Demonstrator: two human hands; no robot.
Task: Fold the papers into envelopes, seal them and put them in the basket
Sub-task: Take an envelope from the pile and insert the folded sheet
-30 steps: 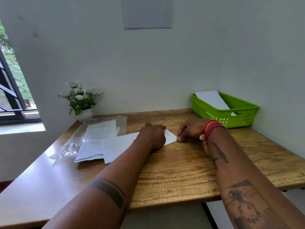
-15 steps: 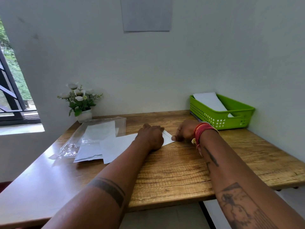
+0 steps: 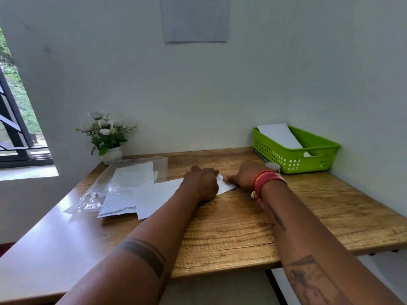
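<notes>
A white sheet of paper (image 3: 154, 197) lies flat on the wooden table (image 3: 231, 234). My left hand (image 3: 201, 182) presses down on its right part, fingers curled. My right hand (image 3: 245, 175), with red bands at the wrist, rests beside it and pinches the folded right corner of the sheet with its fingertips. The green basket (image 3: 295, 159) stands at the back right with a white envelope (image 3: 279, 136) leaning inside it. More white sheets (image 3: 130, 179) lie on the left, partly inside a clear plastic sleeve (image 3: 105, 188).
A small pot of white flowers (image 3: 105, 137) stands at the back left by the window. A small roll of tape (image 3: 273, 166) sits just in front of the basket. The walls close the table at the back and right.
My right hand has slid leftwards along the paper's edge toward my left hand. The left hand has stayed pressed on the sheet.
</notes>
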